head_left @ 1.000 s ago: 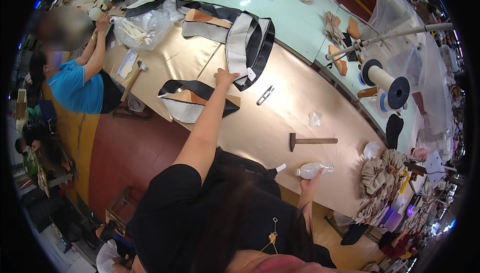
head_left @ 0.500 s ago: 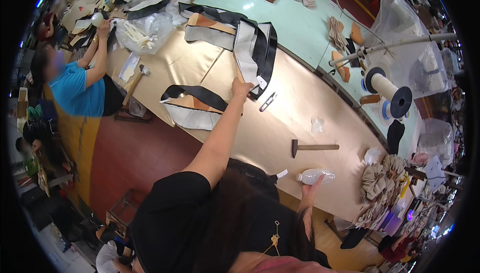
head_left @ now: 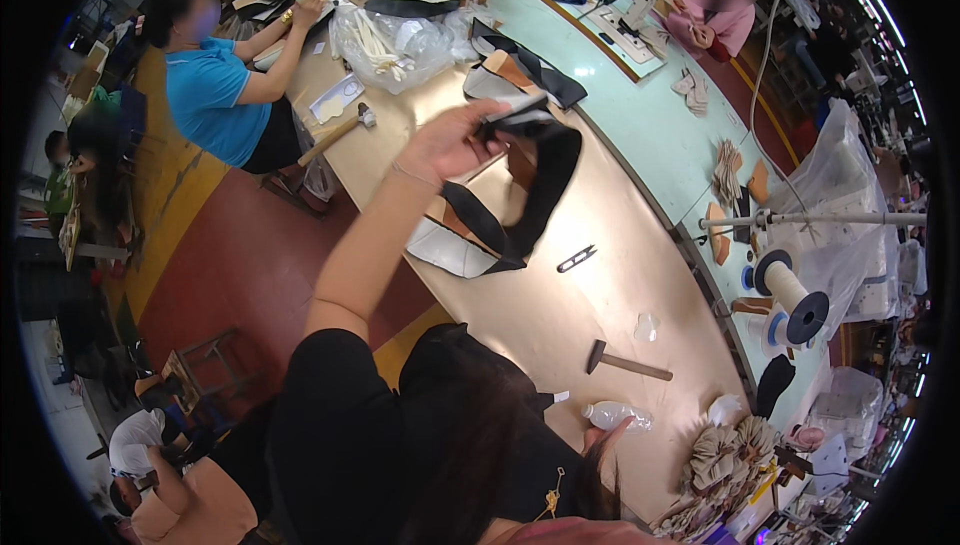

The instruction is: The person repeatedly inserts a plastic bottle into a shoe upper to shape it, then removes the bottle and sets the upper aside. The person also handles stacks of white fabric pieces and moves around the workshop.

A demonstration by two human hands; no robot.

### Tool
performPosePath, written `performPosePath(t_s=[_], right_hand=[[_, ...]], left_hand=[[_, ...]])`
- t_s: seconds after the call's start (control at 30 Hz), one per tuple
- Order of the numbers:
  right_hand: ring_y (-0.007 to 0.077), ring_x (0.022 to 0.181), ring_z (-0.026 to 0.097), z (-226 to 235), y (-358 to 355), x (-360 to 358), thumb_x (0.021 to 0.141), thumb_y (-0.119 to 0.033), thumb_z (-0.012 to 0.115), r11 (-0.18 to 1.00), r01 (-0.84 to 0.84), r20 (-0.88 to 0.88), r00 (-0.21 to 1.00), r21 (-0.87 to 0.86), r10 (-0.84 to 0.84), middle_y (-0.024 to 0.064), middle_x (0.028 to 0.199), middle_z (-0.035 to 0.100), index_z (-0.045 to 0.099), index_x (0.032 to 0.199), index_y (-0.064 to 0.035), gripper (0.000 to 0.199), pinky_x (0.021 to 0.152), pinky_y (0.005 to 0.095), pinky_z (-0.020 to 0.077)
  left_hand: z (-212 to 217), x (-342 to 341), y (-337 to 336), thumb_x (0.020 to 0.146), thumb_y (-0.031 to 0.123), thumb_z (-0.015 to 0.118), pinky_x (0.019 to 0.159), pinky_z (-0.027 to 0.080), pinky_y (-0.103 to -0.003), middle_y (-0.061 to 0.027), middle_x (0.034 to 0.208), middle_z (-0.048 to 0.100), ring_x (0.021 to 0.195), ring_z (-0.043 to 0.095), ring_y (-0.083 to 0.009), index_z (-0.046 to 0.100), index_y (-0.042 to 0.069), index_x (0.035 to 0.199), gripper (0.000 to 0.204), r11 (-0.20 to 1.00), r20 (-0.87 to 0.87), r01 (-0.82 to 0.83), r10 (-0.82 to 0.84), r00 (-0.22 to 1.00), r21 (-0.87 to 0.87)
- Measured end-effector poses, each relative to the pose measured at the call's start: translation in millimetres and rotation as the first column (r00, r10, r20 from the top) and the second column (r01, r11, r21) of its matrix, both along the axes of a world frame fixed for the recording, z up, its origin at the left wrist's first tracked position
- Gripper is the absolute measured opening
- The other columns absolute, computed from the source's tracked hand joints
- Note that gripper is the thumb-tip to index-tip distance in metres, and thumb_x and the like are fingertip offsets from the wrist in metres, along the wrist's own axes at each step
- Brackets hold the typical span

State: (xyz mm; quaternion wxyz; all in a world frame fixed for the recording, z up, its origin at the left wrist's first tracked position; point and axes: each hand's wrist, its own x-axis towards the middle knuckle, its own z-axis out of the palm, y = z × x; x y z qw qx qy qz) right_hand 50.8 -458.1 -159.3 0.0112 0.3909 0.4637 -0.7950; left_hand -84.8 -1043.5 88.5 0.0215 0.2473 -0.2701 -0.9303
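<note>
Head view: left hand (head_left: 452, 145) over gold-coloured bench (head_left: 590, 320), fingers closed on upper end of looped black-and-white fabric strip (head_left: 557, 185). White, brown and black fabric piece (head_left: 448, 247) lies along bench's near edge, partly overlapped by strip. Right hand (head_left: 603, 440) at near edge, fingers touching clear plastic bottle (head_left: 613, 413); cannot tell how tightly closed. Wooden-handled hammer (head_left: 636, 366) lies just beyond bottle; black thread snips (head_left: 576, 259) between hammer and strip.

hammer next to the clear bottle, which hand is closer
Right. The right hand is at the clear bottle, just below the hammer in the picture; the left hand, holding a black strip, is farther, up and left.
</note>
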Motion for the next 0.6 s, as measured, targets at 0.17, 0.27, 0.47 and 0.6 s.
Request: performPosePath(t_s=[0.17,0.27,0.47,0.6], right_hand=[[0.0232,0.101,0.053,-6.2,5.8,-0.3,0.083,-0.053,0.054,0.998,0.002,0.007,1.000,-0.059,-0.002,0.0072,0.111,0.055,0.044,0.122,-0.0101,0.059,0.091,0.0379,0.0429],[0.0241,0.099,0.053,-11.3,8.7,0.1,0.082,-0.055,0.053,0.999,0.023,0.026,0.999,-0.042,-0.022,0.0072,0.110,0.055,0.044,0.122,-0.0108,0.060,0.090,0.0393,0.0433],[0.0260,0.113,0.046,-15.6,10.2,0.5,0.083,-0.056,0.051,0.998,-0.040,0.008,0.999,-0.041,0.041,0.0095,0.125,0.046,0.034,0.132,-0.0079,0.071,0.097,0.0396,0.0372],[0.0261,0.114,0.045,-17.6,13.3,-1.1,0.083,-0.056,0.050,0.999,-0.018,0.042,0.999,-0.028,0.019,0.0098,0.126,0.045,0.033,0.133,-0.0077,0.072,0.098,0.0400,0.0364]], left_hand=[[37.1,10.3,-80.1,0.078,0.007,0.065,0.049,0.040,-0.024,-0.0040,0.076,0.056,0.061,0.053,-0.0151,0.054,0.007,0.083,0.011,0.954,-0.067,-0.138,0.125,0.990,-0.268],[31.2,18.0,-103.9,0.077,0.007,0.065,0.049,0.040,-0.025,-0.0041,0.075,0.055,0.061,0.053,-0.0158,0.054,0.007,0.082,0.012,0.840,-0.196,-0.362,0.307,0.931,-0.404],[-122.5,-17.8,-77.0,0.076,0.008,0.066,0.046,0.042,-0.026,-0.0053,0.072,0.051,0.054,0.053,-0.0182,0.050,0.006,0.087,0.020,0.661,-0.176,-0.673,0.658,0.732,-0.330],[-250.8,-32.8,-28.8,0.079,0.015,0.065,0.057,0.049,-0.035,-0.0132,0.086,0.048,0.068,0.054,-0.0272,0.046,0.009,0.100,0.029,0.850,0.317,-0.479,0.402,0.859,0.221]])
